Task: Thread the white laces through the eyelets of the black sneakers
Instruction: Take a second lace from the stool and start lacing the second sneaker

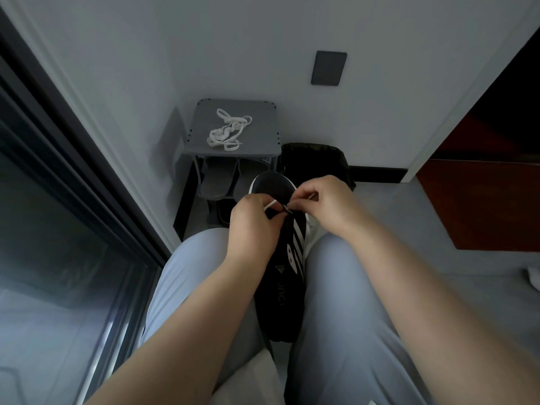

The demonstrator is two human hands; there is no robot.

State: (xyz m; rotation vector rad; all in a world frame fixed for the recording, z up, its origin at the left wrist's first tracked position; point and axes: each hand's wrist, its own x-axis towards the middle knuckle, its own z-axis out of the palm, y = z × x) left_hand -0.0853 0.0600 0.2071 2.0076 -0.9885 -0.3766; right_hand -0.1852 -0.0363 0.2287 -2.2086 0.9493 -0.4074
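Lace (270, 204) is pinched in both hands. The left hand (254, 226) nips a short white stretch between thumb and curled fingers, and the right hand (328, 206) pinches the piece beside it, with a white end poking out past its knuckles. Both hands meet over the front part of a black sneaker (279, 302), which lies between the person's thighs with its toe pointing away.

By my reading the job is at an early stage. The hands work at the holes nearest the toe, and no white crossings show further back on the shoe. The white bars on its side look like printed stripes, not lace. A second lace (228, 130) lies in a loose heap on top of a grey shoe rack (263, 112) against the wall, well apart from the hands, so at least one whole shoe seems left to do.

The holes themselves are covered by fingers, so I cannot tell whether the end has passed through one, nor how many rows are filled. The other sneaker is not clearly in view. A dark shape (222, 214) under the rack may be it, but is too dim to tell.
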